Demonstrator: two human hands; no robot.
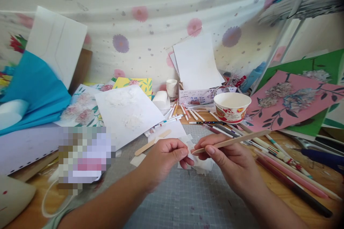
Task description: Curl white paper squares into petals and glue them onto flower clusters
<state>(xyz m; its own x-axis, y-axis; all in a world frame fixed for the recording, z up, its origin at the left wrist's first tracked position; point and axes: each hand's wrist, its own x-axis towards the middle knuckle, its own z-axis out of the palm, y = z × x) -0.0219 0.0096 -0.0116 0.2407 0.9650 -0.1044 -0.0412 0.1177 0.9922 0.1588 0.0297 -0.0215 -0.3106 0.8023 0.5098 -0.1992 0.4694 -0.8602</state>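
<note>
My right hand (228, 157) is closed round a flat wooden stick (239, 139), which slants up to the right with its rounded lower end between my two hands. My left hand (169, 154) is pinched just left of that end; a small whitish piece shows by its fingertips, too small to make out clearly. Beneath and behind the hands, thin white paper pieces (202, 164) lie on the grey gridded mat (172, 200). Another wooden stick (146, 147) rests on the mat beyond my left hand, partly over white paper.
A paper bowl (232, 107) stands behind my right hand, with pens (290, 175) and scissors (322, 150) to the right. White paper with crumbly material (129, 114) lies back left. Stacked cups (172, 87), marker pens and flower pictures (285, 103) surround the mat.
</note>
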